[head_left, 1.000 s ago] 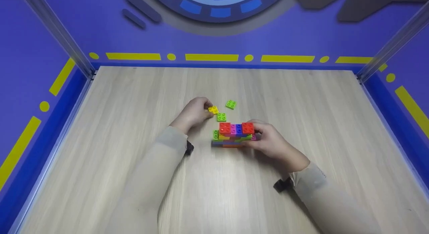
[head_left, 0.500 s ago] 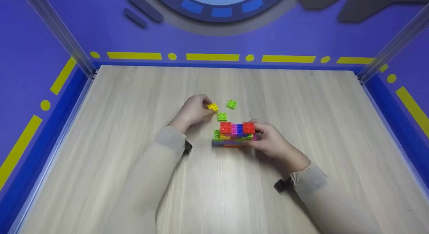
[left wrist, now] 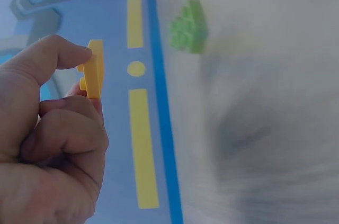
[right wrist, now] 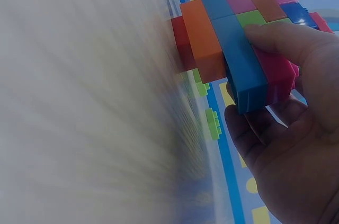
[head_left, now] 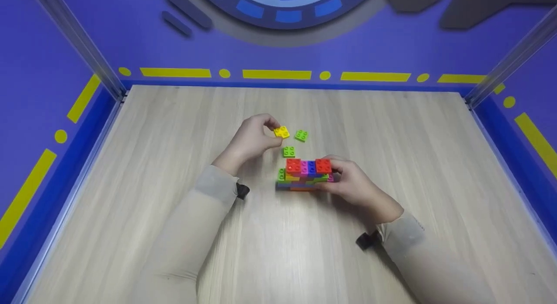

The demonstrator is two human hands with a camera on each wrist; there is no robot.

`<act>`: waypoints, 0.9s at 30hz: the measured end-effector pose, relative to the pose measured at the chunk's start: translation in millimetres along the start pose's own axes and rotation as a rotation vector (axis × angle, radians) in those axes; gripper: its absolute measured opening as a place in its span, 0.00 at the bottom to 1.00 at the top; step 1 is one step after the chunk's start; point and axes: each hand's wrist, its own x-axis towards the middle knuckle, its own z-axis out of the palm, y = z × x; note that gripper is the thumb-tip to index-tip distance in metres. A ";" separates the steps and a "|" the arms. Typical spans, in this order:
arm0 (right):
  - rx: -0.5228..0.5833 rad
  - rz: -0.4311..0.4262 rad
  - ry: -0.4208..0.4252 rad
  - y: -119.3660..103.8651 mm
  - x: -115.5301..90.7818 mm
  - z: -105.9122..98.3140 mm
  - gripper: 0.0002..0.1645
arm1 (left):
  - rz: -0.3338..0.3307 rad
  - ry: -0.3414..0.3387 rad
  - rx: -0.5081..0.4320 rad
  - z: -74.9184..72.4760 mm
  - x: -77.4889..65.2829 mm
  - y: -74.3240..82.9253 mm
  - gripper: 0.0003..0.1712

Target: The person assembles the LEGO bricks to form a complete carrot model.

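My left hand (head_left: 251, 137) pinches a yellow toy building brick (head_left: 282, 132) between thumb and fingertip, its four-cornered studded top facing up. The left wrist view shows this brick (left wrist: 94, 70) edge-on, raised off the table. My right hand (head_left: 359, 185) grips the right end of a built block of many-coloured bricks (head_left: 293, 165). Two red bricks cap its top, with pink and blue between them. In the right wrist view, the thumb lies along the side of the block (right wrist: 238, 38), over blue, orange, green and pink bricks; fingers curl beneath its near end.
Two loose green bricks lie on the table: one (head_left: 289, 152) just behind the block, another (head_left: 301, 135) farther back, right of the yellow brick. The wooden table (head_left: 174, 116) ends at a purple back wall (head_left: 270, 55), with side walls left and right.
My left hand has lifted the yellow brick from beside the nearer green brick and carried it slightly back and up. The right hand and the block stay in place.
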 end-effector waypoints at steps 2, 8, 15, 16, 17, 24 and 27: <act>0.001 0.003 -0.001 -0.2 0.4 -0.3 0.26 | 0.021 -0.005 -0.007 -1.0 -3.0 4.4 0.19; 0.005 -0.009 0.002 2.5 0.9 0.2 0.26 | 0.074 -0.029 -0.016 -0.8 -13.8 18.7 0.19; 0.037 -0.013 -0.002 4.5 0.1 1.0 0.26 | 0.103 -0.079 -0.061 2.3 -28.0 33.3 0.24; 0.038 -0.015 -0.002 4.4 0.0 1.0 0.26 | 0.105 -0.083 -0.067 2.5 -29.8 35.0 0.24; 0.039 -0.016 -0.003 4.2 0.0 0.9 0.26 | 0.108 -0.086 -0.070 2.9 -31.6 36.5 0.23; 0.055 -0.024 -0.010 3.1 0.2 0.6 0.26 | 0.152 -0.127 -0.061 7.6 -40.8 44.7 0.21; 0.052 -0.026 -0.006 3.7 0.5 0.3 0.25 | 0.161 -0.149 -0.054 10.2 -43.2 46.3 0.21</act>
